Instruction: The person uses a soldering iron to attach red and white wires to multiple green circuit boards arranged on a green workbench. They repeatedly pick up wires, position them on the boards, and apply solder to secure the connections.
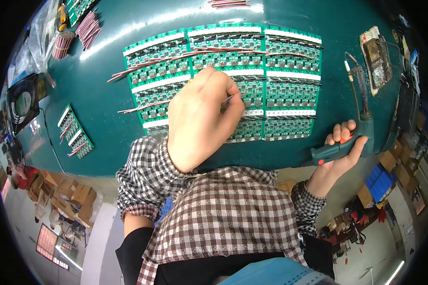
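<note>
My right hand (342,147) grips a dark green soldering gun (364,129) by its handle, right of the circuit boards, its tip pointing away from me. My left hand (202,116) is closed above the middle of the green circuit board panels (292,97), with a thin wire (229,98) pinched between thumb and fingers. The panels lie side by side in blocks, with white strips and rows of dark parts. Red-and-white wires (169,58) lie across the upper rows, and more stick out at the left. The hand and sleeve cover part of the lower left rows.
Right of the gun lies a worn metal tray (376,59) with dark residue. At left are a small wired board panel (76,131), a black fan (24,102), a plastic bag (32,52) and wire bundles (63,45). More wires (228,4) lie at the far edge.
</note>
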A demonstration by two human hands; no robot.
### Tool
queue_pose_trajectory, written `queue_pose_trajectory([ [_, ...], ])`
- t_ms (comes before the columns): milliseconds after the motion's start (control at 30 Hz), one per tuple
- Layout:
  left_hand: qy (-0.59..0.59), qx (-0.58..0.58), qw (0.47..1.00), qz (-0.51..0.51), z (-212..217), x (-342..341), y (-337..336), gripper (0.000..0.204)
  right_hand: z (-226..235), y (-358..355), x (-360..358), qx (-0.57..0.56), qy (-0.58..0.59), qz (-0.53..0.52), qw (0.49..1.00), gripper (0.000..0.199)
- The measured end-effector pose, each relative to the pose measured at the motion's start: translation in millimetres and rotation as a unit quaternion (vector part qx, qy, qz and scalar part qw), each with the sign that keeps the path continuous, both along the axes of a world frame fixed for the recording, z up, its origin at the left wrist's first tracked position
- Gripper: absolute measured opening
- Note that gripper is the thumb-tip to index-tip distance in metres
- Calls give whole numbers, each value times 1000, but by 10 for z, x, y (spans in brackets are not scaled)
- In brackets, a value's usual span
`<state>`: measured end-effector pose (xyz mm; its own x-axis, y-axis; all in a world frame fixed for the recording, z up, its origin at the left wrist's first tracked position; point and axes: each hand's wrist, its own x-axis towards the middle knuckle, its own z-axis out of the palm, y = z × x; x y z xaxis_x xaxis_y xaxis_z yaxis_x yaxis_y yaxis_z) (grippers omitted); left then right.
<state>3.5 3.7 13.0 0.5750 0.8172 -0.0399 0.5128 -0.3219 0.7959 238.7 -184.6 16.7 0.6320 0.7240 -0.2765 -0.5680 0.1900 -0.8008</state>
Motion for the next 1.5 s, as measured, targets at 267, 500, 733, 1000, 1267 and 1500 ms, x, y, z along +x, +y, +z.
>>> queue_pose_trajectory([
  [267,19,-21,1000,-11,115,-57,21,14,-30,-28,11,56,16,7,998,45],
  [500,5,79,995,-59,163,-192,0,20,-19,-34,-23,75,8,8,997,48],
  [733,50,207,968,-134,112,-292,-164,41,-31,-53,-9,91,6,15,996,47],
  [1000,71,234,959,-145,80,-287,-197,45,-52,-66,21,97,-1,32,995,47],
  [1267,59,223,962,-144,44,-244,-174,46,-70,-84,61,84,-20,41,995,47],
  [1500,49,201,970,-130,11,-215,-185,47,-23,-13,19,64,-29,20,997,41],
])
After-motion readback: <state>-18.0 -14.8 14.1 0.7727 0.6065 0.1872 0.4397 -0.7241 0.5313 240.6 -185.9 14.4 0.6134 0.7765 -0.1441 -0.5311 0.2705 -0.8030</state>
